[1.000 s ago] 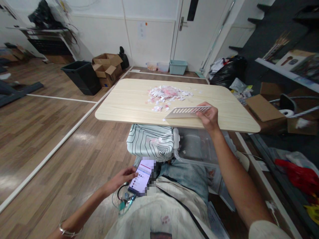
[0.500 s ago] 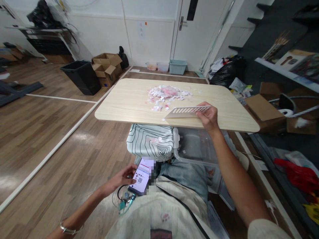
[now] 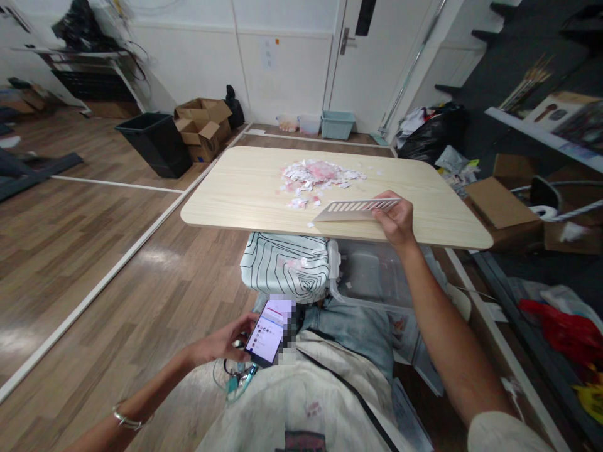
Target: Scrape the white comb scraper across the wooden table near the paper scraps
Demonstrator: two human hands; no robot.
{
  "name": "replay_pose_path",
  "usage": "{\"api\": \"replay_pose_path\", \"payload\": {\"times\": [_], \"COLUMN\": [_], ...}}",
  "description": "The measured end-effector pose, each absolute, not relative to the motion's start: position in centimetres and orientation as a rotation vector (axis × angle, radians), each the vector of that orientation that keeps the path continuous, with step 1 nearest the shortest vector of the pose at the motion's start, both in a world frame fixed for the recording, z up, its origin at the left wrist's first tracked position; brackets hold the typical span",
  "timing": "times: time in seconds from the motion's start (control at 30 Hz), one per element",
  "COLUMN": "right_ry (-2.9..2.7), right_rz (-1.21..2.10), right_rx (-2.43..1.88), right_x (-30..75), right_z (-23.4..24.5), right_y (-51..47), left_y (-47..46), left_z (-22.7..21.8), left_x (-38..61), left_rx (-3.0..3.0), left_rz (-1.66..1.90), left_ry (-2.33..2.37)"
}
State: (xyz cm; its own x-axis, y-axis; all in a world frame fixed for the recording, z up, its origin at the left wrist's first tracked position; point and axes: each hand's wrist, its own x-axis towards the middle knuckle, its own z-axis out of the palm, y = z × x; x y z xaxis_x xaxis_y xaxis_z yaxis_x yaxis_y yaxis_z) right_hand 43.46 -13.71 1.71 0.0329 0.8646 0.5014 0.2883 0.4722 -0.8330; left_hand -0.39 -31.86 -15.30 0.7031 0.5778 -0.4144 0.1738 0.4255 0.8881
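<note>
Pale slotted panel (image 3: 345,215) tilted; phone (image 3: 268,329) lit; scraps (image 3: 315,174) heaped.

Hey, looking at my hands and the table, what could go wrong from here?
The phone could slip, since your left hand shows only along its left side. The stray scrap by your edge of the table might fall off. The slotted board in your right hand, close beside it, could nudge it over.

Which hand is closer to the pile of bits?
Right. The right hand is over the table, near-right of the pile; the left hand touches the phone, farther back.
</note>
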Motion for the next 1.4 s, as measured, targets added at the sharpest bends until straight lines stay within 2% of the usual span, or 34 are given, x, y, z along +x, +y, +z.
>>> {"api": "replay_pose_path", "payload": {"times": [1.0, 1.4], "right_ry": [-1.543, -1.538], "right_rz": [0.576, 0.576], "right_rx": [-1.045, -1.031], "right_x": [43.3, 43.4], "right_z": [2.0, 1.8], "right_y": [-13.8, -13.7], "left_y": [-31.8, -31.6], "left_z": [-14.7, -16.0], "left_x": [0.1, -0.3], "left_rx": [1.081, 1.099], "left_rz": [0.366, 0.319], "left_ry": [0.776, 0.763]}}
